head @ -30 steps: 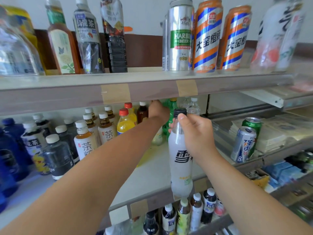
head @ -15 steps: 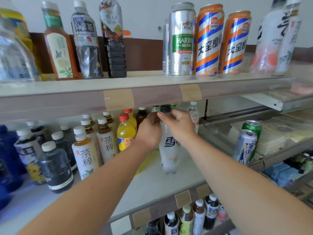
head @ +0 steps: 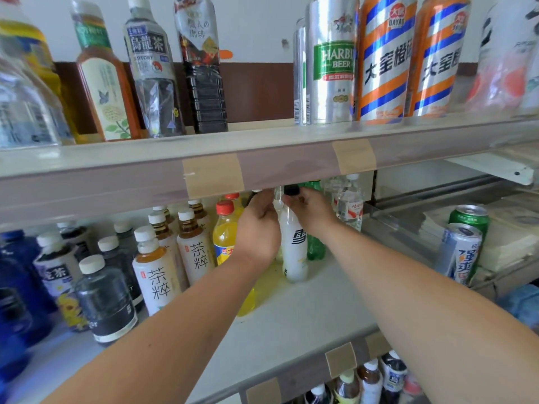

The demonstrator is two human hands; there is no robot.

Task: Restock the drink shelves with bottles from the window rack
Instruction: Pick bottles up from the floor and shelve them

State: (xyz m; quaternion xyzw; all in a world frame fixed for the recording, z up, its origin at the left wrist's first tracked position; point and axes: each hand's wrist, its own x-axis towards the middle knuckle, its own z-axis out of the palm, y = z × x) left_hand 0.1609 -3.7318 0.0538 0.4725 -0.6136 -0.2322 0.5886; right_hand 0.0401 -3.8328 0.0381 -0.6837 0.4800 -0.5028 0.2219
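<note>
A white frosted bottle (head: 294, 252) with a black cap and a black character on its label stands upright on the middle shelf (head: 291, 322). My right hand (head: 312, 211) grips its neck just under the cap. My left hand (head: 258, 228) reaches in beside it on the left, its fingers curled near the top of another pale bottle that is mostly hidden behind it. A green bottle (head: 316, 246) stands right behind the white one.
Tea bottles (head: 154, 275), a yellow orange-drink bottle (head: 224, 234) and dark bottles (head: 105, 301) fill the shelf's left half. Water bottles (head: 350, 205) stand at the back right, cans (head: 460, 252) further right. The top shelf edge (head: 262, 173) hangs low over my hands.
The white bottle moved from the shelf's front edge deep onto the shelf and now stands on it. Both hands went further in with it.
</note>
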